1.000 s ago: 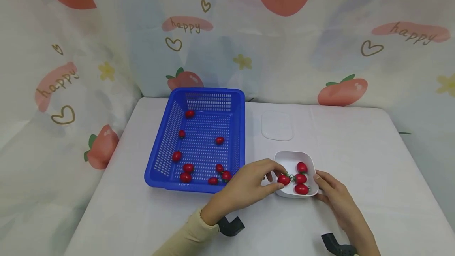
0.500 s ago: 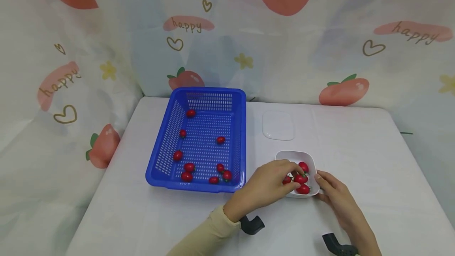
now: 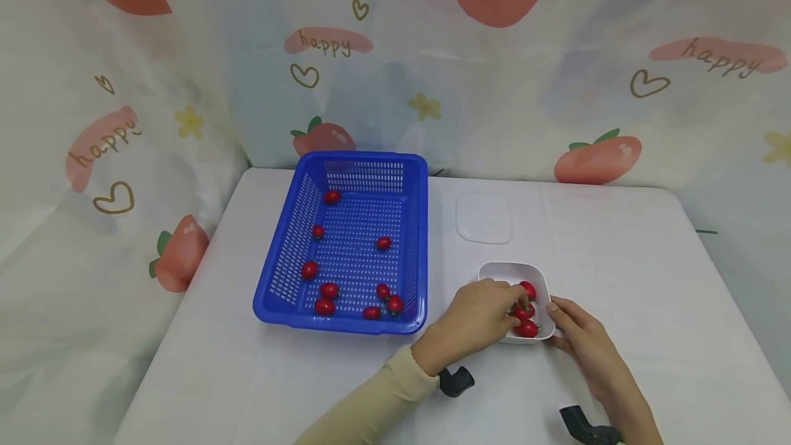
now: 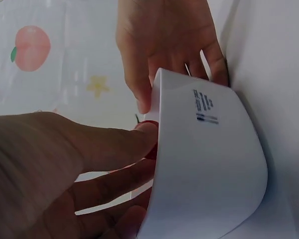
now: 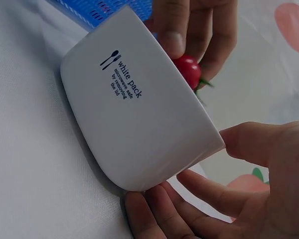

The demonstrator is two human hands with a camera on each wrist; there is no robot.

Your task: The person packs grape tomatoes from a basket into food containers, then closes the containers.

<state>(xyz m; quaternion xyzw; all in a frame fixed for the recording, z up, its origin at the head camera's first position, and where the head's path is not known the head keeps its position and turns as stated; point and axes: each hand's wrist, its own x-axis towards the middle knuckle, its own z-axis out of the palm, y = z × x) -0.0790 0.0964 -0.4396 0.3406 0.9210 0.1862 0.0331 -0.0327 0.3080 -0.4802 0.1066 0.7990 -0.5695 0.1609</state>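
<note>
Head view: white container (image 3: 536,273) near the front of the white table (image 3: 618,259), just right of the blue basket (image 3: 420,239). Left hand (image 3: 478,318) reaching over the container's left rim, fingers curled down among the cherry tomatoes (image 3: 527,327) inside; about 3 tomatoes showing, others possibly hidden under the fingers. Right hand (image 3: 583,345) against the container's near right corner, fingers spread on the wall, steadying it. Left hand nearer the fruit, arriving from the container's left; container's long axis running away from the person. 8 loose tomatoes (image 3: 324,306) left in the basket, most along its near edge. Clear lid (image 3: 483,218) flat on the table, just beyond the container.

Left wrist view: left hand's fingers (image 4: 114,149) bent over the rim of the container (image 4: 209,164), a red tomato (image 4: 150,125) at the fingertips, apparently pinched, though the grip itself mostly hidden by the wall. Right hand (image 4: 169,45) beyond, on the container's far side.

Right wrist view: right hand (image 5: 239,179) with fingers under and thumb alongside the container (image 5: 139,119), printed "white pack". Above the rim, the left hand's fingertips (image 5: 172,42) closed on a tomato (image 5: 188,69) with a green stem.

Surroundings: plain white tabletop, curtain (image 3: 185,53) printed with strawberries and "happy" behind and to both sides.
</note>
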